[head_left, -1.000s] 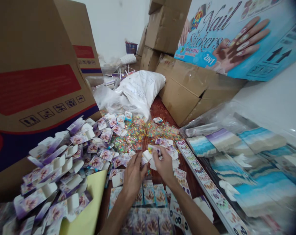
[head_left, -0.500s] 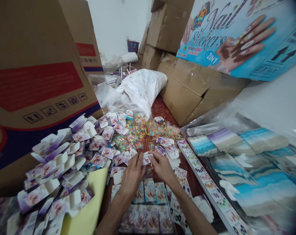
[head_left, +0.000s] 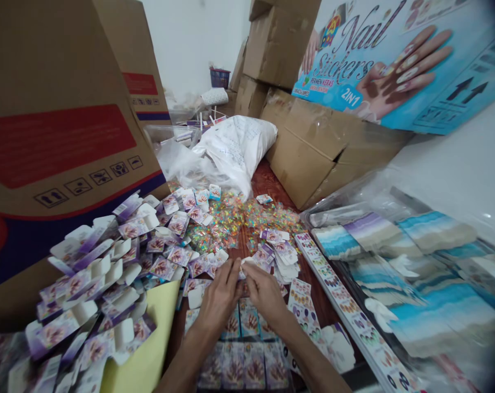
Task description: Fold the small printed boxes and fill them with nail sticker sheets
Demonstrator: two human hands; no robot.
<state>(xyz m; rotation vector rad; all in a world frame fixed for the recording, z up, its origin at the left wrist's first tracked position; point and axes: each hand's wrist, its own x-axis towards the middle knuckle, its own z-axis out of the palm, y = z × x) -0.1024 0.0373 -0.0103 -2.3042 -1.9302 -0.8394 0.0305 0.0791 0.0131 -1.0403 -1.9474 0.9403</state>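
Left hand [head_left: 218, 299] and right hand [head_left: 264, 295] close together above the near part of the table [head_left: 267, 183], fingers of both curled inward, almost closed, pinching a small white card [head_left: 245, 263] between the tips. Just left of the hands, a heap of purple-and-white cards [head_left: 120, 262] spilling onto a yellow sheet [head_left: 147, 338]; under the wrists, rows of packaged cards [head_left: 243, 365]. Ahead, a scatter of colourful sticker bits [head_left: 235, 218], then a white sack [head_left: 235, 153] beyond. Toward the table's right edge, a long stack of sticker cards [head_left: 346, 305], beside plastic-wrapped blue packs [head_left: 428, 273]. Farther back, cardboard cartons [head_left: 308, 153] and a Nail Stickers box [head_left: 378, 65].
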